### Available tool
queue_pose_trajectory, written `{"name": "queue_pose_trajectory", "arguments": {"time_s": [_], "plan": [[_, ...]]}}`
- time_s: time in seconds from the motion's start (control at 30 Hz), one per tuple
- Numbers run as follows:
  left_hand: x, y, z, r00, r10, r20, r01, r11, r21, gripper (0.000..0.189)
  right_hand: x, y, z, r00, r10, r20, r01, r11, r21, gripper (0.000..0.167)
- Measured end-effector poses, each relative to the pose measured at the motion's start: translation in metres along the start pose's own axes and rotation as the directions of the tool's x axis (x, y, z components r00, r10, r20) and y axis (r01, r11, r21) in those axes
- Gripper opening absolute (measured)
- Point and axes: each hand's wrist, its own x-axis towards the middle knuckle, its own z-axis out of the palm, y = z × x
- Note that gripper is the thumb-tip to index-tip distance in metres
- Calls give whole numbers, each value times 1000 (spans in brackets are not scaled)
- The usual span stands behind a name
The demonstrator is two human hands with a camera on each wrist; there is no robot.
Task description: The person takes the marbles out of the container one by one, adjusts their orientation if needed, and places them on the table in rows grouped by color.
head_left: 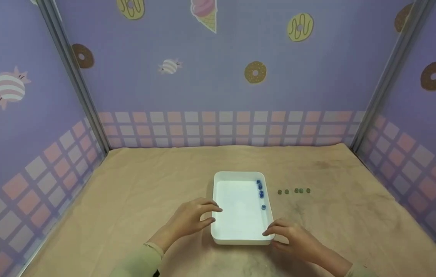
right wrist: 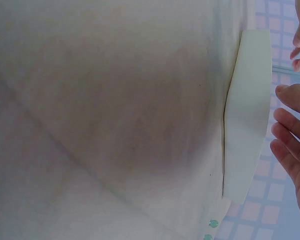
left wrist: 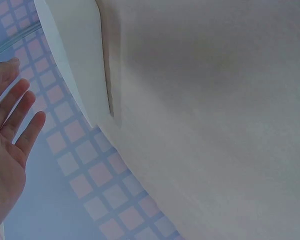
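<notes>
A white rectangular tray (head_left: pixel 241 242) lies on the covered table in front of me. Along its inner right side sit several small blue bead-like pieces (head_left: pixel 261 194). My left hand (head_left: pixel 194 217) hovers at the tray's left rim, thumb and fingers spread apart. In the left wrist view, that hand (left wrist: pixel 10 135) shows relaxed fingers with nothing in them. By the near right corner is my right hand (head_left: pixel 296 238), its fingertips over the rim. The right wrist view shows this hand (right wrist: pixel 297 135) loosely bent beside the tray wall (right wrist: pixel 247 115), holding nothing; contact is unclear.
Right of the tray, several small green bead-like pieces (head_left: pixel 286 191) lie in a loose row on the tan table cover (head_left: pixel 156 181). Purple walls with pink and white tiles (head_left: pixel 218 129) enclose the back and sides, with grey metal posts (head_left: pixel 73 77) at the corners.
</notes>
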Motion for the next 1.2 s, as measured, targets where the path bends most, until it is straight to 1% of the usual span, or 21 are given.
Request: {"name": "queue_pose_trajectory", "arguments": {"time_s": [0.1,0.17,0.4,0.67,0.83,0.9,1.03,1.2], "plan": [[6,-1,-1,1000,8,-8,-8,1000,1,26,-1,1,2,1000,-24,-9,24,1000,19,33],[9,-2,-1,1000,11,-13,-11,1000,-2,26,-2,1,3,1000,-26,-10,26,999,24,32],[19,-6,-2,1000,7,-28,-6,1000,11,26,-4,2,6,1000,-8,-29,8,1000,5,28],[37,-9,0,1000,-16,-6,16,1000,13,25,-1,1,10,999,-15,-45,14,999,-35,22],[49,-11,1,1000,-8,1,8,1000,13,25,-2,0,9,999,30,-10,-30,999,-31,20],[54,-12,1,1000,-2,0,2,1000,13,25,-2,0,9,999,33,2,-33,999,-32,18],[65,-15,2,1000,-5,12,5,1000,17,25,-1,0,10,1000,-7,-9,6,998,-59,17],[83,-18,5,999,-37,40,37,999,9,26,1,2,12,994,-92,-64,86,993,-82,23]]}}
